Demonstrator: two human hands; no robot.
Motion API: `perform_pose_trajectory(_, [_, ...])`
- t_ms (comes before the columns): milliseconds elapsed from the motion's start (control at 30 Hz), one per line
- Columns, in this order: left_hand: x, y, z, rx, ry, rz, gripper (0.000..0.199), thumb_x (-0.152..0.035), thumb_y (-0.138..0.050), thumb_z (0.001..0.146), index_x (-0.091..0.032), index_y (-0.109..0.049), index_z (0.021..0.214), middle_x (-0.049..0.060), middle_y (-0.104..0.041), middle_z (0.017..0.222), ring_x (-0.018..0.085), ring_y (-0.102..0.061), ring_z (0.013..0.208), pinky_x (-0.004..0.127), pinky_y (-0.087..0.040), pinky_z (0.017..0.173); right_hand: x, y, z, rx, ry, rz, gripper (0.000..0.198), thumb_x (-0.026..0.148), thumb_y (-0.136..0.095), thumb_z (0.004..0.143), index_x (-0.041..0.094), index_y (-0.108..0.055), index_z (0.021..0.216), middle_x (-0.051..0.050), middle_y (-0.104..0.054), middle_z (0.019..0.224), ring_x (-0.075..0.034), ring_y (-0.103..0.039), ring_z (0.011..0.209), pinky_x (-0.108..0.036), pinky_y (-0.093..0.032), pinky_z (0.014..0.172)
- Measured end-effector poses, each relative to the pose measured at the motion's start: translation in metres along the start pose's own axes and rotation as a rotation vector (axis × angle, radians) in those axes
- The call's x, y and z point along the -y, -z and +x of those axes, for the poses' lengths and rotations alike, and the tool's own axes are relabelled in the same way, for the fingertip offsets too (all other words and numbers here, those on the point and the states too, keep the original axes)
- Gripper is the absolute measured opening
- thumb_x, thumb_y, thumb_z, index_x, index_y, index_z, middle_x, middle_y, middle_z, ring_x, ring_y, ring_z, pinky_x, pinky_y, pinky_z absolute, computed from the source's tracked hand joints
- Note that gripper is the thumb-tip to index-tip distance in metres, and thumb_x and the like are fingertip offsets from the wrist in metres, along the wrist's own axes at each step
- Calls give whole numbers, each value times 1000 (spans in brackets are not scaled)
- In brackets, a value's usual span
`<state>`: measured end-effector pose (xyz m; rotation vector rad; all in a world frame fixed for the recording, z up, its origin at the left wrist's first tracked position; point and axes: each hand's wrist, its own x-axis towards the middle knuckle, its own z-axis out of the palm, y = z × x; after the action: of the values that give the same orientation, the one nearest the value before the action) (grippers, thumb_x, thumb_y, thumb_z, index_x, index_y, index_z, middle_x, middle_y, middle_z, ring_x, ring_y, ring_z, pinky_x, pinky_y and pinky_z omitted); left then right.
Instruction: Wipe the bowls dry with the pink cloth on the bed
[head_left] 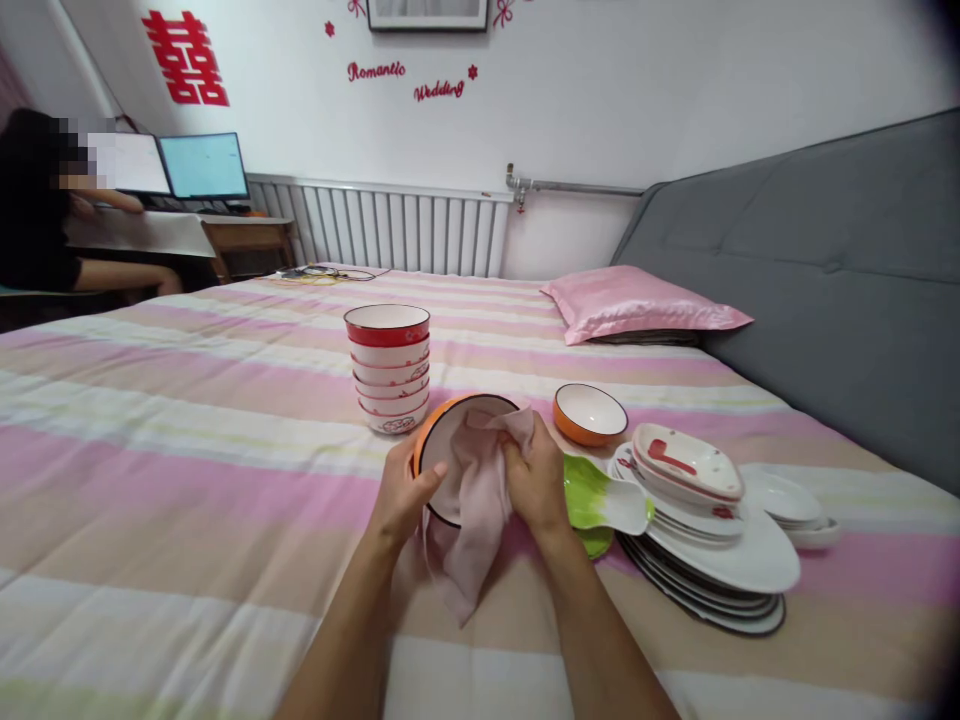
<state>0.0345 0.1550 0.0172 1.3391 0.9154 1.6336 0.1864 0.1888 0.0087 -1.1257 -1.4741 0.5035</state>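
Left hand point(403, 490) closed on the left side of an orange bowl point(442, 455), thumb lapped over the rim onto the white inside, fingers around the outer wall, mostly hidden. Right hand point(538, 475) bunched around a pale pink cloth point(480, 485) at the bowl's right side, thumb bent against the fabric; how far its fingers reach behind the rim, cannot tell. Bowl tilted, opening toward the near side, dark rim; cloth lies across the inside and hangs down over the near edge. Both held above the striped bedspread point(225, 510), about mid-scene.

Far left of the hands: 1 stack of bowls point(390, 375), red 1 on top. Far right: a 2nd orange bowl point(591, 418), upright. Just right of the right hand: a green-and-white dish point(596, 495), then a pile of plates point(739, 550) with a pink-edged dish point(690, 462) on top.
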Motion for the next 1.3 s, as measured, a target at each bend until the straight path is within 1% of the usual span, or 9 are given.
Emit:
perform_pose_trajectory(167, [-1, 6, -2, 94, 56, -30, 57, -41, -66, 64, -14, -65, 114, 11, -68, 103, 36, -56, 109, 40, -43, 92, 6, 9, 1, 64, 98, -133, 27, 14, -44, 77, 20, -59, 98, -3, -65, 76, -21, -59, 70, -28, -41, 65])
perform_pose_trajectory(367, [-5, 5, -3, 193, 169, 23, 53, -44, -68, 60, -13, -71, 103, 13, -70, 90, 37, -61, 88, 36, -49, 67, 12, 20, 3, 212, 233, -108, 32, 14, -47, 79, 25, -64, 103, 0, -70, 92, -20, -64, 82, -27, -44, 73])
perform_pose_trajectory(567, [-4, -1, -4, 205, 121, 68, 52, -42, -66, 61, -13, -70, 104, 13, -69, 92, 36, -61, 87, 36, -48, 69, 10, 24, 6, 241, 229, -26, 37, 9, -47, 75, 26, -66, 103, 1, -71, 90, -18, -65, 83, -27, -46, 77])
perform_pose_trajectory(767, [2, -2, -6, 167, 55, 54, 60, -45, -65, 61, -12, -66, 110, 12, -69, 96, 35, -59, 96, 37, -46, 82, 12, 22, 8, 176, 81, 81, 35, 11, -48, 73, 21, -64, 103, -3, -71, 95, -21, -64, 92, -29, -45, 79])
perform_pose_trajectory(867, [5, -1, -7, 123, 14, 48, 60, -47, -64, 62, -11, -65, 110, 12, -68, 99, 34, -60, 94, 37, -46, 79, 9, 18, 8, 184, 28, 150, 32, 13, -47, 73, 20, -66, 98, -4, -70, 94, -20, -63, 88, -29, -45, 79])
perform_pose_trajectory(967, [7, -1, -7, 25, -14, -17, 58, -46, -63, 62, -10, -65, 108, 12, -69, 93, 33, -61, 90, 36, -48, 74, 5, 10, 6, 179, -24, 209, 26, 18, -48, 76, 18, -67, 93, -3, -69, 87, -19, -62, 82, -28, -45, 76])
perform_pose_trajectory(1033, [8, -2, -7, -52, -44, -74, 57, -44, -62, 62, -10, -65, 108, 11, -69, 89, 32, -61, 89, 35, -48, 73, 3, 1, 3, 157, -115, 227, 22, 26, -50, 79, 16, -67, 87, -2, -67, 75, -18, -60, 73, -27, -44, 69])
perform_pose_trajectory(1100, [10, -2, -7, -134, -80, -122, 56, -41, -62, 62, -10, -65, 108, 11, -69, 88, 31, -62, 88, 35, -48, 73, 1, -10, -2, 112, -245, 254, 26, 37, -52, 80, 14, -66, 79, -1, -64, 65, -17, -57, 64, -26, -43, 62])
perform_pose_trajectory(1300, [20, 1, -9, -313, -165, -86, 50, -41, -58, 66, -14, -64, 107, 8, -68, 91, 28, -62, 88, 33, -49, 73, 15, -43, -25, 12, -569, 586, 30, 40, -62, 72, 13, -68, 84, -5, -71, 80, -19, -64, 76, -27, -47, 67])
